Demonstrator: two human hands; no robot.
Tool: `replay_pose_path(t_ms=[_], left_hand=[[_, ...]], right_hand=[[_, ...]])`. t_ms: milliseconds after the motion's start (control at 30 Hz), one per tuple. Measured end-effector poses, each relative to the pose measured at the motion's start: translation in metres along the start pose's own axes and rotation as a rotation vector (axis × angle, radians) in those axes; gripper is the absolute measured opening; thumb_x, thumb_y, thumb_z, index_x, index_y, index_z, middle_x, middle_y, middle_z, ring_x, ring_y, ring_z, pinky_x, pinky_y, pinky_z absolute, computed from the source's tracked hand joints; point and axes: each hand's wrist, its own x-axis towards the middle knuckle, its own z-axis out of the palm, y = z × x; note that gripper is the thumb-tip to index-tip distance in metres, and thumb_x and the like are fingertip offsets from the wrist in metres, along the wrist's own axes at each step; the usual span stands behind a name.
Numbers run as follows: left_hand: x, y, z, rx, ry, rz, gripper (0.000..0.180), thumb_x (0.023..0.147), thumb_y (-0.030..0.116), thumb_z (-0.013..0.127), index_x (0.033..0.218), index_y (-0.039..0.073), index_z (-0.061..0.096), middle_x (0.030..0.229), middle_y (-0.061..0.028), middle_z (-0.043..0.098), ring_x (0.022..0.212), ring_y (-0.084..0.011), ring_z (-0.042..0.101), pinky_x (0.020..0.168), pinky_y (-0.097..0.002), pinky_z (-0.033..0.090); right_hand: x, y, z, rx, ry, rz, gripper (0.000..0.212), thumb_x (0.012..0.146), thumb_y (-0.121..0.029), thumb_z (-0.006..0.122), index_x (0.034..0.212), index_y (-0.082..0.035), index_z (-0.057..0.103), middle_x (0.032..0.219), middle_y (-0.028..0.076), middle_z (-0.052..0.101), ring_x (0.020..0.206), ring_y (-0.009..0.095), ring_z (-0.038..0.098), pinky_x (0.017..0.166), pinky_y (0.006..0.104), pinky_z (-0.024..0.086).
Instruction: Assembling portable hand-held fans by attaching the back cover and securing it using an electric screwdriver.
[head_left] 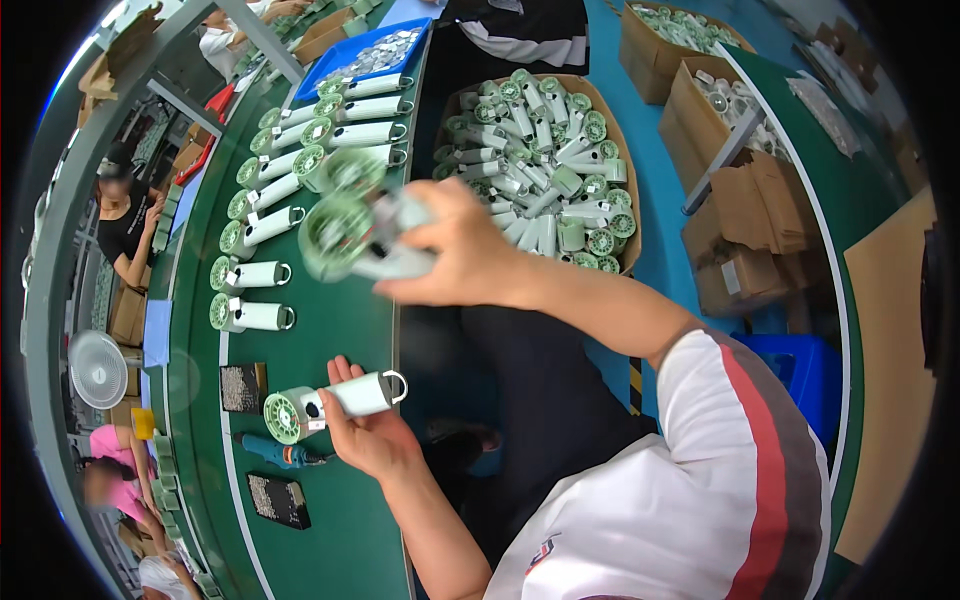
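My left hand (375, 440) is palm up over the green workbench, its thumb and fingers around the white handle of a handheld fan body (363, 394). This fan body has a round pale green head and a loop at the handle's end. Higher up, my right hand (455, 245) grips the handles of two more handheld fan bodies (335, 235), blurred by motion. Beyond it, several similar fan bodies (262, 274) lie in a row along the bench. A teal electric screwdriver (280, 452) rests beside my left hand, between two black trays of small screws (258, 375) (300, 508).
A blue tray (312, 82) of silvery parts stands at the bench's far end. Right of the bench, a large carton (632, 180) is heaped with fan bodies. More cartons (690, 120) and a blue bin (800, 370) stand farther right. Other people work across the bench at left.
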Motion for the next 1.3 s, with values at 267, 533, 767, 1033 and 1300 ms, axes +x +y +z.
replay_pose_path(t_ms=[267,533,767,1033,1300], left_hand=[[-0.002,-0.002,0.010,0.099,-0.035,0.014,0.066,0.110,0.031,0.041,0.146,-0.024,0.030,0.157,-0.0327,0.036,0.148,-0.0356,0.039,0.126,-0.0424,0.033],[-0.002,-0.008,0.012,0.289,-0.028,0.060,0.068,0.110,0.035,0.036,0.146,-0.023,0.030,0.157,-0.0309,0.038,0.149,-0.0338,0.038,0.127,-0.0408,0.030],[-0.001,0.009,0.022,0.518,-0.071,-0.091,0.096,0.101,0.051,0.056,0.157,-0.016,0.015,0.167,-0.0290,0.020,0.158,-0.0355,0.016,0.132,-0.0403,0.015],[0.002,0.012,0.021,0.501,-0.063,-0.146,0.089,0.103,0.043,0.057,0.162,-0.007,0.013,0.171,-0.0217,0.014,0.160,-0.0272,0.014,0.132,-0.0370,0.010],[-0.001,0.017,0.013,0.460,-0.046,-0.205,0.087,0.104,0.041,0.056,0.163,-0.003,0.011,0.171,-0.0180,0.016,0.159,-0.0257,0.016,0.132,-0.0360,0.012]], right_hand=[[-0.026,0.234,-0.074,-0.576,0.159,0.738,0.065,0.070,-0.066,0.081,0.091,-0.005,0.083,0.118,0.035,0.065,0.112,0.043,0.063,0.100,0.0466,0.049],[-0.028,0.433,-0.063,-0.917,0.120,1.252,0.074,0.074,-0.073,0.073,0.098,-0.004,0.082,0.120,0.020,0.072,0.121,0.036,0.061,0.104,0.0476,0.046],[-0.021,0.512,-0.061,-0.924,0.185,1.469,0.077,0.079,-0.071,0.071,0.118,-0.006,0.077,0.144,0.020,0.056,0.136,0.037,0.046,0.112,0.0497,0.038],[-0.020,0.543,-0.041,-0.993,0.103,1.551,0.069,0.083,-0.066,0.069,0.126,-0.012,0.075,0.151,0.029,0.046,0.137,0.044,0.041,0.113,0.0516,0.035],[-0.014,0.539,-0.042,-0.865,-0.008,1.615,0.062,0.086,-0.054,0.070,0.132,-0.013,0.071,0.157,0.027,0.043,0.145,0.046,0.035,0.115,0.0493,0.036]])
